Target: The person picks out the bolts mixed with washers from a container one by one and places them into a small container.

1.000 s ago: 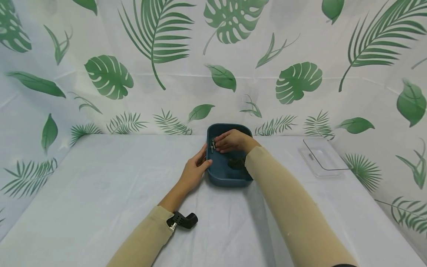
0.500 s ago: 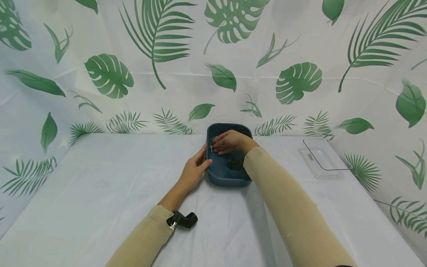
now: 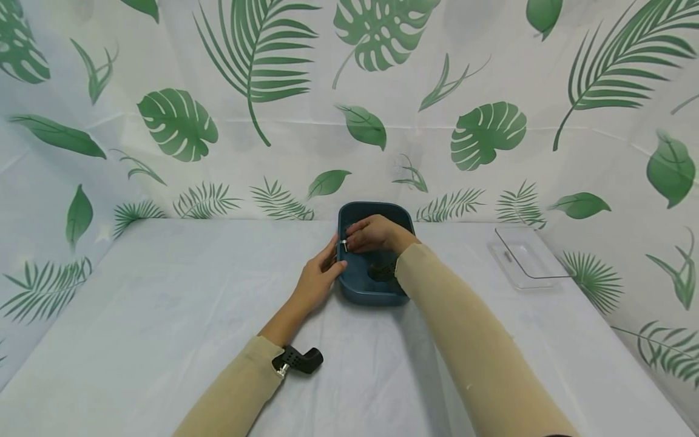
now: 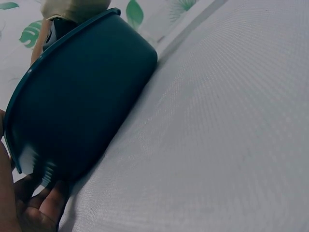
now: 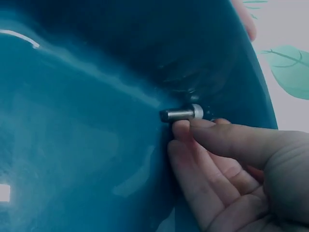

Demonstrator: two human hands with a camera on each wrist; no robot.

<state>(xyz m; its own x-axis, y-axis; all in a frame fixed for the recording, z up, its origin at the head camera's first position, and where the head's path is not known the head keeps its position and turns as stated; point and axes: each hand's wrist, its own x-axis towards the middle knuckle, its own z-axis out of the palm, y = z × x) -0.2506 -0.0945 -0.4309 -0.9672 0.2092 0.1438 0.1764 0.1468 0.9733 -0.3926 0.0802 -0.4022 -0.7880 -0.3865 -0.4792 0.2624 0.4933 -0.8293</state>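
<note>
My right hand (image 3: 377, 233) is down inside a blue tub (image 3: 377, 299). Its fingers are bent, and the thumb and pointing finger come together right beside a small metal pin (image 5: 178, 115). On my screen I can't tell if they are pinching the pin or just next to it. The pin is in the tub, low down by the left wall. It has a pale, wide head and a dark tip.

My left hand (image 3: 317, 279) is holding the tub from the left side. The thumb is up on the rim and the other fingers are bent against the outside wall. A black piece (image 3: 299, 360) sits on my left wrist, next to the tan sleeve (image 3: 235, 388).

The tub stands upright close to the back edge of the desk (image 3: 164, 340), near the middle. Well away from it, I see a clear box (image 3: 532, 267) by the desk's back right corner. A white cloth covers the desk. Behind the back edge hangs a white sheet (image 3: 306, 133) with green leaves on it.
</note>
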